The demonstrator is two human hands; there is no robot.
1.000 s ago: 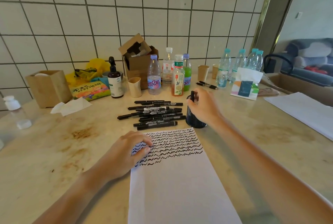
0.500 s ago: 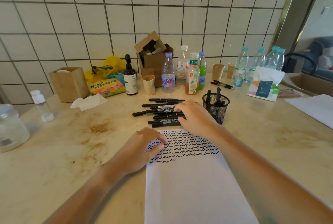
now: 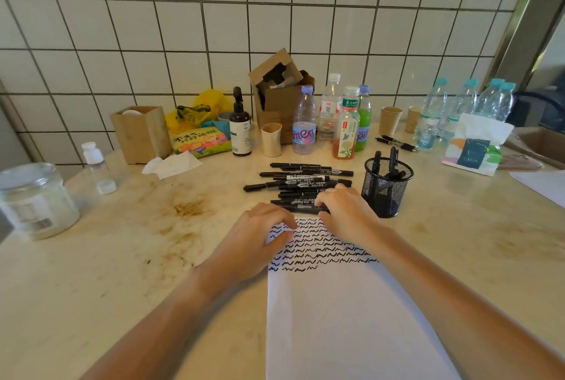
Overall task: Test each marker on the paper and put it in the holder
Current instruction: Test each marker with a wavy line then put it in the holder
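My left hand (image 3: 260,236) lies with bent fingers on the top left corner of the white sheet of paper (image 3: 345,312), whose upper part is filled with rows of black squiggles. My right hand (image 3: 345,211) reaches over the nearest slim black marker (image 3: 298,209) in the pile of black markers with white labels (image 3: 302,181); whether my fingers have closed on it, I cannot tell. Just right of the pile stands the round black wire-mesh holder (image 3: 385,188), with a few markers upright inside.
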